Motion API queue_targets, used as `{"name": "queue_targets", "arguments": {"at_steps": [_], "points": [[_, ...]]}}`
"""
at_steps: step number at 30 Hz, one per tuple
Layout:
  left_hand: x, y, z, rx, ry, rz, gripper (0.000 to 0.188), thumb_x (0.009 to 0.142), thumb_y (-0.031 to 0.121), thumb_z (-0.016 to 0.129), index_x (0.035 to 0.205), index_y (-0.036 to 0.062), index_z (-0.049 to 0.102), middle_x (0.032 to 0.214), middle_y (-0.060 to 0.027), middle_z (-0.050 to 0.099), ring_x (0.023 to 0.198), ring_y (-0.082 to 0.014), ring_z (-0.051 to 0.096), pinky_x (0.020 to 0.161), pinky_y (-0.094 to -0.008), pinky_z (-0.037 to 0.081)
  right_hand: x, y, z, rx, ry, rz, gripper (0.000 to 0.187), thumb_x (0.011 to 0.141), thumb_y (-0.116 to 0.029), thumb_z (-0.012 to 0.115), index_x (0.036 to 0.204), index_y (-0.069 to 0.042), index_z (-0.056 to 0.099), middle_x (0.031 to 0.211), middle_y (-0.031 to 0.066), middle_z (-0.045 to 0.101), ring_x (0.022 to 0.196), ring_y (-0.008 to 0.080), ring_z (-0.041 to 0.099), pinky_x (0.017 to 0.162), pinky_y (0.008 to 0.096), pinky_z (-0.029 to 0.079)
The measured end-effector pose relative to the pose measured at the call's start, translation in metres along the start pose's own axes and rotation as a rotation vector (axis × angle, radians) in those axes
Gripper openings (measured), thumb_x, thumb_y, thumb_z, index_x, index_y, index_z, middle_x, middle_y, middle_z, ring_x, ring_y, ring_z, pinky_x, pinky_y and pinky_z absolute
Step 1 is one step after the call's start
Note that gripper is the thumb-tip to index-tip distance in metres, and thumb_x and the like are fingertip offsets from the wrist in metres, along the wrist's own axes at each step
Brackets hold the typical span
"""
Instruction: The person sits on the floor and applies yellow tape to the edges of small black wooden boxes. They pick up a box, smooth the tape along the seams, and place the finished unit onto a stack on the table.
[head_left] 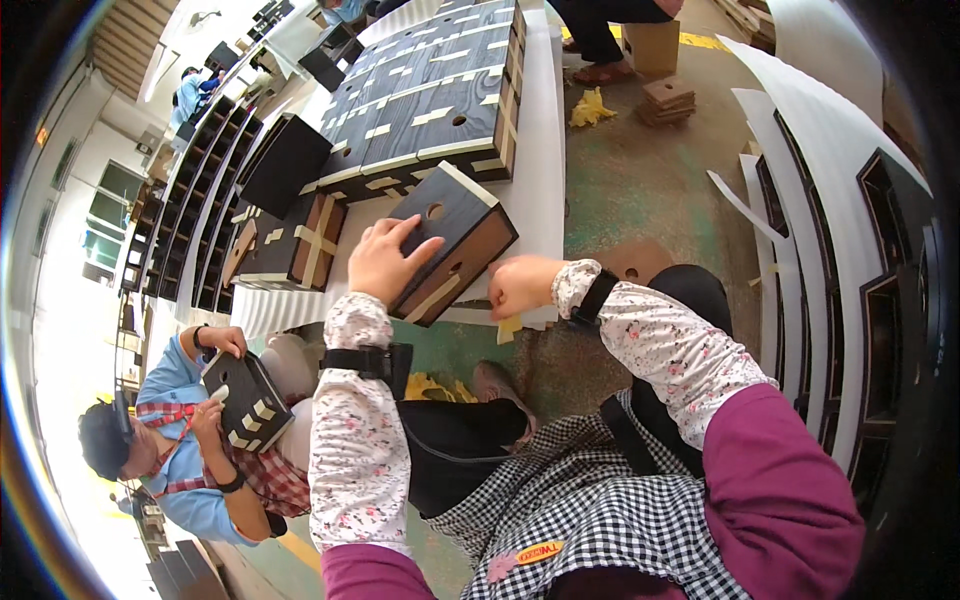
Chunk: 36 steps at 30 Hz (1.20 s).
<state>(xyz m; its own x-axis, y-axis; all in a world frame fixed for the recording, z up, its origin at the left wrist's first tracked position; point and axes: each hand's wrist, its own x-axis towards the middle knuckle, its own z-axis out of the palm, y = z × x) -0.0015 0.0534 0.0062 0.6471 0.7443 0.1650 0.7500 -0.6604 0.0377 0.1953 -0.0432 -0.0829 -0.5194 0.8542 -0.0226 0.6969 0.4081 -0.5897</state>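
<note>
A black wood-grain box [440, 235] with a round hole in its top sits at an angle at the near edge of the white-covered table. Its brown side has a second hole, and pale tape runs along its edges. My left hand [385, 262] rests on the box's left part, thumb and fingers spread over it. Just off the box's right corner, my right hand [522, 286] is closed, fingers curled in. A yellowish strip [509, 327] shows below those fingers; whether they hold it, I cannot tell.
Rows of taped black boxes [425, 95] cover the table beyond. At left, a co-worker [215, 440] holds another black box [245, 400]. Brown panels [667, 102] are stacked on the floor near yellow scraps [592, 108]. Black compartmented frames [890, 300] stand at right.
</note>
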Motion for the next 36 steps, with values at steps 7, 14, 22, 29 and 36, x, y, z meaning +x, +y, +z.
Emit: {"name": "queue_targets", "arguments": {"at_steps": [7, 14, 22, 29, 36], "points": [[0.000, -0.052, 0.028, -0.222, 0.029, -0.185, 0.071, 0.083, 0.057, 0.052, 0.129, 0.0042, 0.045, 0.124, -0.0206, 0.051, 0.114, -0.0345, 0.048, 0.097, -0.0384, 0.037, 0.006, -0.012, 0.016, 0.222, 0.262, 0.068, 0.048, 0.074, -0.018, 0.066, 0.118, -0.008, 0.050, 0.087, 0.0120, 0.063, 0.086, 0.0309, 0.061, 0.075, 0.0414, 0.048], [-0.015, -0.042, 0.034, -0.144, 0.103, -0.496, 0.068, 0.084, 0.061, 0.045, 0.122, 0.0050, 0.052, 0.114, -0.0204, 0.058, 0.106, -0.0355, 0.055, 0.090, -0.0411, 0.042, 0.023, -0.009, 0.036, 0.252, 0.496, 0.117, 0.035, 0.080, -0.026, 0.063, 0.111, -0.010, 0.057, 0.094, 0.0117, 0.062, 0.083, 0.0298, 0.062, 0.074, 0.0392, 0.049], [-0.032, -0.035, 0.030, -0.096, 0.060, -0.647, 0.075, 0.086, 0.065, 0.034, 0.130, 0.0051, 0.044, 0.129, -0.0183, 0.049, 0.117, -0.0338, 0.048, 0.097, -0.0410, 0.037, 0.041, -0.005, 0.037, 0.178, 0.612, 0.122, 0.016, 0.080, -0.025, 0.061, 0.091, -0.014, 0.064, 0.088, 0.0068, 0.057, 0.083, 0.0271, 0.061, 0.071, 0.0381, 0.050], [-0.025, -0.041, 0.038, -0.061, 0.096, -0.677, 0.069, 0.086, 0.062, 0.038, 0.127, 0.0073, 0.049, 0.120, -0.0180, 0.055, 0.109, -0.0346, 0.053, 0.092, -0.0427, 0.040, 0.020, -0.030, 0.046, 0.143, 0.000, -0.203, 0.017, 0.075, -0.024, 0.061, 0.077, -0.008, 0.063, 0.071, 0.0120, 0.062, 0.066, 0.0304, 0.060, 0.062, 0.0403, 0.048], [-0.023, -0.040, 0.039, 0.015, 0.117, -0.638, 0.064, 0.088, 0.060, 0.037, 0.126, 0.0105, 0.051, 0.124, -0.0172, 0.053, 0.113, -0.0319, 0.050, 0.094, -0.0433, 0.039, -0.006, -0.047, 0.062, 0.094, 0.099, -0.316, 0.015, 0.071, -0.021, 0.061, 0.075, -0.006, 0.060, 0.071, 0.0104, 0.061, 0.068, 0.0307, 0.060, 0.060, 0.0401, 0.047]]}}
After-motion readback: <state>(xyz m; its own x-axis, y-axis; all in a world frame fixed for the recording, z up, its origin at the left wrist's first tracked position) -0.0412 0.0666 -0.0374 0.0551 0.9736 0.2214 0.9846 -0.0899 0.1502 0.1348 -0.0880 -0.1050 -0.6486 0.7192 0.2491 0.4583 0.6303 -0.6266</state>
